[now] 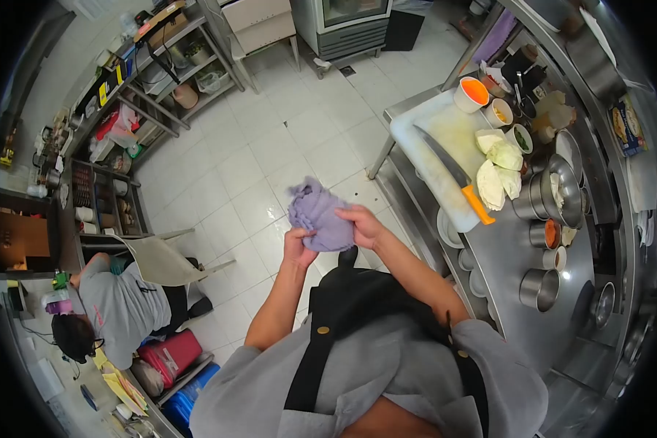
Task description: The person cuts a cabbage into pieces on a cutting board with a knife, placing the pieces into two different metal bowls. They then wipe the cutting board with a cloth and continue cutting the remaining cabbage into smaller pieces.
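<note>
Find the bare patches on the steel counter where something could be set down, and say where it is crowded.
Bare steel lies on the counter between the knife's orange handle and the steel cups. The cutting board is free left of the blade. Crowded: cabbage and tubs along the board's far side.

No text, label, brand or number could be read anywhere in the view. A printed blue and yellow packet (626,125) lay at the far right edge of the bench (511,292), but its print was too small and blurred to make out. Yellow and red packages (112,86) stood on the wire shelves (135,87) across the floor, and yellow papers (120,387) lay on the desk beside a seated person; whatever lettering they carried could not be made out.
</note>
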Available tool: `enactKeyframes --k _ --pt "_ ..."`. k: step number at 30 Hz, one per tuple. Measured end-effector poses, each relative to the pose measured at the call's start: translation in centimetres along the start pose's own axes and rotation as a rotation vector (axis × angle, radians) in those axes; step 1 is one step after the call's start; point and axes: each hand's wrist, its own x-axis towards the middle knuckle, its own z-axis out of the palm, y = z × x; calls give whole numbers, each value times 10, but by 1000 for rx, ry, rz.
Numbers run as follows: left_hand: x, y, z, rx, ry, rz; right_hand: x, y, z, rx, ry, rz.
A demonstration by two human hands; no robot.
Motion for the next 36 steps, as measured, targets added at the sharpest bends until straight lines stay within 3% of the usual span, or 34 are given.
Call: enactKeyframes --k 3,4,5,6,9,11,12,13,14,16,18,20,22,23,26,28,30,31,32,34,35,36 --pt "-9 30 -18 311 861 -75 -23 -20 12 -97 21 -88" --pt "-6 33 -8 681 800 201 -31 -32 9 -105 48 -115" --pt "-2 31 1 1033 680 478 -36 -34 9 -77 134 -106" --pt "1 18 77 1215 403 746 -38 -24 16 -26 234 -100" --pt "7 -31 143 2094 -658 685 -86 -25 5 134 364 -261" --pt "26 -59 83 1903 -659 189 -141 -16 -12 209 429 -371" --pt "44 -69 7 2011 -569 -259 -181 -1 -25 261 488 -420" --pt "24 -62 6 2100 -573 -500 -221 10 -37 234 604 -508" --pt "18 -56 -67 1979 -648 -588 -260 15 -49 193 718 -593" --pt "23 -53 -120 1803 -750 -757 -344 1 -41 -199 1143 -576" --pt "38 -76 -56 1702 -796 -880 -387 -13 -60 -411 1418 -766" --pt "42 -110 31 1598 -788 -979 -403 -43 -94 -831 1790 -472" --pt "55 -166 126 1802 -1167 -463 -412 -60 -104 -867 1793 -494" --pt "60 -198 158 1725 -1131 -361 -418 -66 -110 -883 1793 -515" --pt "63 -288 241 1579 -1102 3 -480 -26 -169 -1060 2274 -811" --pt "52 -352 271 1618 -1386 264 -526 -4 -200 -799 2656 -591" --pt "44 -421 281 1693 -1648 120 -552 -15 -207 -249 2420 -595" --pt "43 -457 277 1773 -1806 257 -562 -26 -212 -16 2262 -580" --pt "46 -484 275 1861 -1954 397 -567 -34 -225 -25 2180 -619" --pt "54 -501 277 2152 -1986 211 -563 -36 -257 -26 1994 -672" --pt "60 -505 279 2284 -1992 103 -565 -35 -274 -73 2001 -705" --pt "64 -499 284 2392 -1791 39 -571 -27 -292 -123 2006 -734"
